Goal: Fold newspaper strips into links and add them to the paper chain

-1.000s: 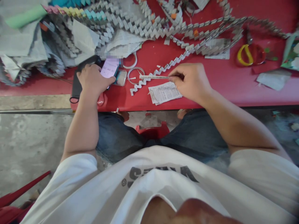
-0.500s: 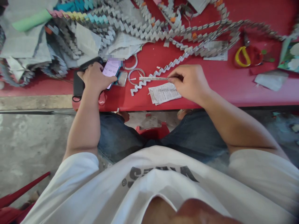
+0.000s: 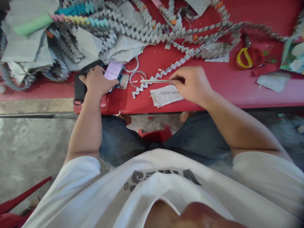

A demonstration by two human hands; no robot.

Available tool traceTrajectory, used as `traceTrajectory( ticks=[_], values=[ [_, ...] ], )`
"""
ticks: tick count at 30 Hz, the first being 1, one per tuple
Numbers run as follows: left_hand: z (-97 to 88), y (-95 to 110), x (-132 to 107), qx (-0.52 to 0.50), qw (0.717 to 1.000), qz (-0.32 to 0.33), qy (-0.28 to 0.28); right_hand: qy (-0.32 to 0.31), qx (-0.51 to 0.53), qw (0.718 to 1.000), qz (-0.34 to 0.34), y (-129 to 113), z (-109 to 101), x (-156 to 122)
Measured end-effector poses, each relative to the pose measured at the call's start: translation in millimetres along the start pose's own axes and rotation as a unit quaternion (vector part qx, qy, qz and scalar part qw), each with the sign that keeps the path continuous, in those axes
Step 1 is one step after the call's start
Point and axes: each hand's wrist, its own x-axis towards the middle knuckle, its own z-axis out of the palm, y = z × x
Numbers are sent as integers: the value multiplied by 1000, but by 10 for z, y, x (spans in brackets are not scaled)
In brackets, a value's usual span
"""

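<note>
Over at the red desk (image 3: 225,82), the right hand (image 3: 192,84) is pinching one end of a narrow folded strip of printed paper (image 3: 154,81) between thumb and forefinger, with the other fingers tucked in. The strip is hovering just above the desk, its long axis running left to right. Its free end is pointing left, away from the fingers, toward the thin wire rings (image 3: 137,77). The left hand (image 3: 96,82) is lying farther left, fingers curled round a smartphone with a lit pale screen (image 3: 113,71), thumb crossing its near edge. So the right hand is the one on the strip. A small stack of printed paper slips (image 3: 166,95) is lying just nearer than the strip, and just beyond it a grey zigzag chain of folded paper (image 3: 163,72) is running off to the far right.
</note>
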Motion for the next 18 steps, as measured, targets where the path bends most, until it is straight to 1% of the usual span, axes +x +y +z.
traceTrajectory(
  ticks=[1,3,6,9,11,12,14,16,18],
  values=[
    [9,-4,4,1,1000,-5,6,-1,1,1000,-2,0,1,0],
    [15,-27,20,3,1000,2,-12,-3,2,1000,-6,2,2,0],
    [11,-92,46,-8,998,53,-31,-6,-5,1000,-11,1,1,-2],
    [27,-164,63,-38,993,108,1,-10,-6,1000,-15,-12,-7,-5],
    [51,-193,75,-51,992,117,15,-15,-4,1000,-14,-25,-16,-5],
    [64,-197,82,-51,993,107,19,-18,-3,1000,-13,-32,-20,-5],
    [82,-182,94,-29,997,63,19,-24,-3,1000,-11,-45,-26,-4],
    [87,-147,104,8,1000,12,-1,-31,1,999,-8,-55,-31,-3],
    [78,-114,106,37,999,-15,-26,-35,3,999,-6,-68,-36,-6]
  ],
)
